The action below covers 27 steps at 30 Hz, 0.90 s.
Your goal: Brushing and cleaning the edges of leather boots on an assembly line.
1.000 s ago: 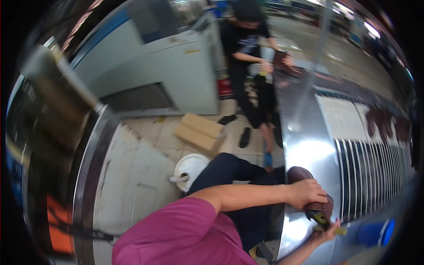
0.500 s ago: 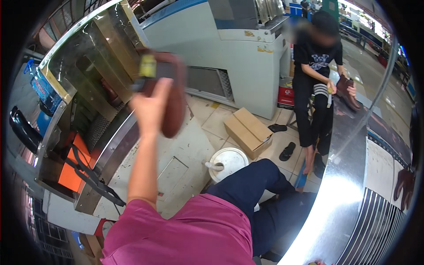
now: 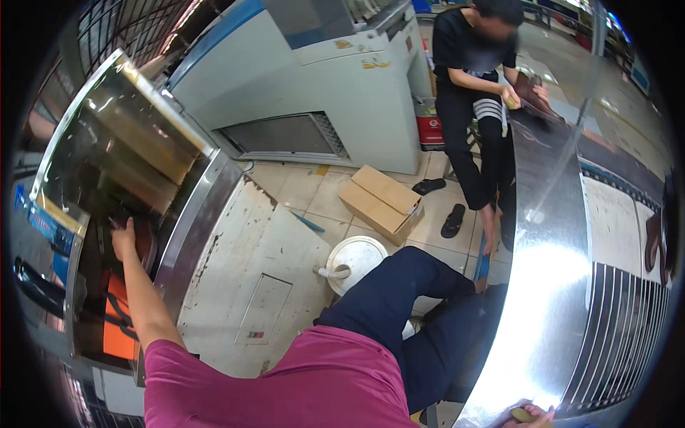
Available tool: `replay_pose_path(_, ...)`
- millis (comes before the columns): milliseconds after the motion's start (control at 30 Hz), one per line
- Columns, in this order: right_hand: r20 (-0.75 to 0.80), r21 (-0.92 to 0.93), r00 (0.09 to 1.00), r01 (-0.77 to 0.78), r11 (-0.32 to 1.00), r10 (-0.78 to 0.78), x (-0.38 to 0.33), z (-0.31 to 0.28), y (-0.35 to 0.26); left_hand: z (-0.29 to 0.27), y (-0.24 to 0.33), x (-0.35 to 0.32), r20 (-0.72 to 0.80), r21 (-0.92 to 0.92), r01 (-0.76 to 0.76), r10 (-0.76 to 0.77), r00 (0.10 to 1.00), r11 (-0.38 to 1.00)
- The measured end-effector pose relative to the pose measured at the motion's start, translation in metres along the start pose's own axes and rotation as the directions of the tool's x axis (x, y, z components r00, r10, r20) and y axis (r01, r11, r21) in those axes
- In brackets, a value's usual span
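Observation:
At the left, my left hand [image 3: 124, 240] reaches inside a metal-framed cabinet [image 3: 198, 192] with a transparent cover. Its fingers are closed on a dark brown shoe [image 3: 148, 246], which is partly lost in shadow. At the lower right edge, my right hand [image 3: 544, 418] is bent round a small olive-yellow pad [image 3: 522, 414] beside the shiny metal table [image 3: 539, 285]. Only part of that hand shows.
Across the table's far end, a seated co-worker [image 3: 474, 71] holds a brown shoe [image 3: 529, 89]. A cardboard box [image 3: 378, 200], a white lidded bucket [image 3: 357, 260] and black slippers [image 3: 452, 221] are on the floor. An orange panel [image 3: 118, 324] stands near my left forearm.
My left hand has carried the shoe left and down into the cabinet. My view has shifted, and my right hand now shows more at the lower edge.

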State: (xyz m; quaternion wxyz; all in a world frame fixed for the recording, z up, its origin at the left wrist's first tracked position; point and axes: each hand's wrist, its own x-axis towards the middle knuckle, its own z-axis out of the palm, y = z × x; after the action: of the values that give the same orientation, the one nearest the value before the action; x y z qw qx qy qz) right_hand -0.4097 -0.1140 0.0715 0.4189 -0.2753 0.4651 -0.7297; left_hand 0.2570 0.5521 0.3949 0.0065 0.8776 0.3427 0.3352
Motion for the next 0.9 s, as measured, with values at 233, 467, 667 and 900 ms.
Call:
replay_pose_path(233,0.017,-0.161,0.996,0.092,0.983,-0.091,0.004,0.004,-0.006,0.037,-0.017,-0.006,0.037,0.029,-0.269,0.268,0.963,0.963)
replay_pose_path(467,0.11,-0.2,0.993,0.068,0.978,-0.046,0.029,-0.055,0.025,0.014,-0.008,-0.049,0.125,0.207,-0.251,0.229,0.965,0.946)
replay_pose_path(667,0.25,-0.266,0.967,0.023,0.964,0.046,0.019,-0.024,0.026,0.017,-0.02,-0.025,0.228,0.147,-0.263,0.226,0.947,0.953)
replay_pose_path(900,0.226,-0.173,0.969,-0.058,0.983,0.097,0.029,-0.051,0.019,0.06,0.049,0.03,0.32,0.084,-0.116,0.084,0.944,0.99)
